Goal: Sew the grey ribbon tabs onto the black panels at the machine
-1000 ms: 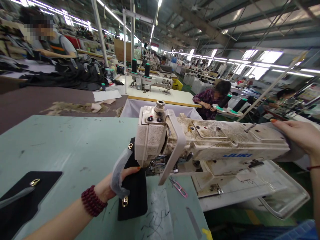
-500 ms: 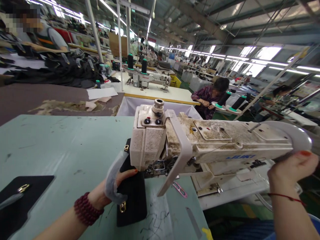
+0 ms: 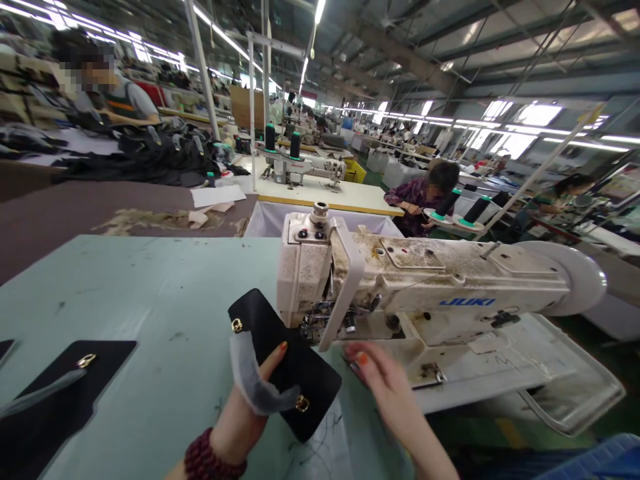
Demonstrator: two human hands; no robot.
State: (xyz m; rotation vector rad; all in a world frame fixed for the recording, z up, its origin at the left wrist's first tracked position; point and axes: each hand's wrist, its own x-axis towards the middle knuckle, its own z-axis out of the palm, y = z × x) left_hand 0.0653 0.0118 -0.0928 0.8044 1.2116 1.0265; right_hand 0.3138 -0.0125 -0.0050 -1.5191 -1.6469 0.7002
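My left hand [image 3: 253, 400] grips a black bag panel [image 3: 310, 363], thumb on top and the other fingers hidden. A handle in translucent wrap [image 3: 253, 380] arches over this hand, fixed to the panel by two gold-coloured rings. The panel lies slanted beside the needle end of a white, stained sewing machine [image 3: 425, 280]. Just in front of the machine head, my right hand [image 3: 385, 380] is closed, thumb and fingers pinched on thread snips [image 3: 354, 365], mostly covered and slightly blurred.
Another black panel [image 3: 75, 393] with a wrapped handle lies at left on the green table [image 3: 150, 287]. Loose threads lie near the front edge. Behind stands a second sewing machine [image 3: 310, 170]. Co-workers sit at far left [image 3: 130, 100] and beyond the machine [image 3: 423, 197].
My right hand has left the machine's handwheel and come down to the thread snips on the table. The black panel has turned slantwise in my left hand, away from the needle area.
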